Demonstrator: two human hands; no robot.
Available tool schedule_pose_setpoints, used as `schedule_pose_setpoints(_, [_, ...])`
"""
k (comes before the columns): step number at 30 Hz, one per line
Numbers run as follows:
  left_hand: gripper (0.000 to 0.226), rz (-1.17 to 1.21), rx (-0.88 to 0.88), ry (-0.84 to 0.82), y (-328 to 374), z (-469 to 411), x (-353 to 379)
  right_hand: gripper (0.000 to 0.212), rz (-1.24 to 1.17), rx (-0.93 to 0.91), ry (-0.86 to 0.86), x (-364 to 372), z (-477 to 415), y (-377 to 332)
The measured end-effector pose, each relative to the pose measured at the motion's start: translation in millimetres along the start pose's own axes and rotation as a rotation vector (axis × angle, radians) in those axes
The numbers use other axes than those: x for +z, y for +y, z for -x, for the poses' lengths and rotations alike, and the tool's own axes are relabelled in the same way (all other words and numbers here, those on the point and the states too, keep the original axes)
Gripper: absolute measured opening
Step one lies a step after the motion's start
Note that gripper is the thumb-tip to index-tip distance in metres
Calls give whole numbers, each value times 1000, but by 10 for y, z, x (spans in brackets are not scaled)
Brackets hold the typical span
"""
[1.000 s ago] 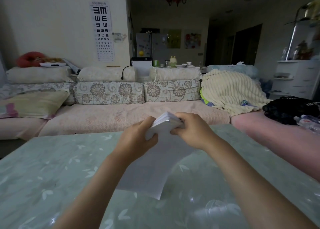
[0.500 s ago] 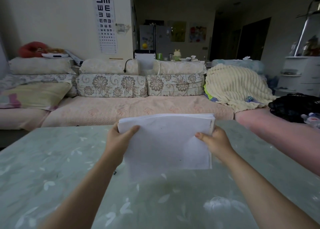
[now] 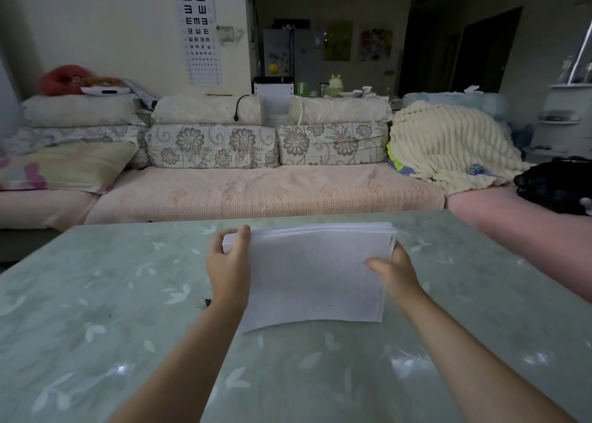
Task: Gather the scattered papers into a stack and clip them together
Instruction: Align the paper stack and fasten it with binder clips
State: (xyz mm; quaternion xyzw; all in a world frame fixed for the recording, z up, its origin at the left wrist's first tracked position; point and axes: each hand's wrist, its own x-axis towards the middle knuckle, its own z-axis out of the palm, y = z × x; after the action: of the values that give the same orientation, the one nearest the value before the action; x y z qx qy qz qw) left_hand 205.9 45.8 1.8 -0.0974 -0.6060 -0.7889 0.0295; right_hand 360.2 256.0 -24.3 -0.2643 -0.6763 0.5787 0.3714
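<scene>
1. The left grip (image 3: pixel 228 262) curls round the papers (image 3: pixel 317 275) at their left edge, thumb on top.
2. The right grip (image 3: pixel 395 273) pinches their right edge.
3. The stack sits mid-counter (image 3: pixel 96 294).
4. A clip (image 3: pixel 205 303) lies beside the left wrist.

left hand (image 3: pixel 228 262): pinches papers (image 3: pixel 315 275), thumb on top | right hand (image 3: pixel 395 273): same | arms: both reach forward
</scene>
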Motion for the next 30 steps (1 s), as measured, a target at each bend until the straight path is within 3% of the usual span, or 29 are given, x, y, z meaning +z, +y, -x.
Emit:
schedule_pose_setpoints(3, [8, 1, 29, 17, 32, -12, 1, 41, 0, -18, 13, 17, 22, 0])
schedule_pose_setpoints(8, [17, -67, 9, 9, 96, -63, -4, 53, -5, -34, 54, 35, 39, 5])
schedule_pose_setpoints(13, [15, -138, 41, -3, 173, -88, -12, 28, 50, -16, 77, 58, 67, -18])
schedule_pose_setpoints(16, [18, -521, 267, -44, 265, -99, -32, 35, 87, -18, 119, 69, 65, 9])
schedule_pose_setpoints(19, [28, -929, 810, -135, 354, -49, 113, 36, 84, -16, 111, 55, 52, 6])
schedule_pose_setpoints(21, [31, -1050, 1046, -316, 380, 138, 400, 37, 64, -14, 100, 63, 58, 11])
schedule_pose_setpoints(25, [61, -1352, 1093, -692, 231, 538, 957, 38, 31, -67, 85, 32, 54, 24])
schedule_pose_setpoints(30, [60, -1469, 1210, -673, 113, 608, 1164, 28, -15, -106, 14, -7, 70, -11])
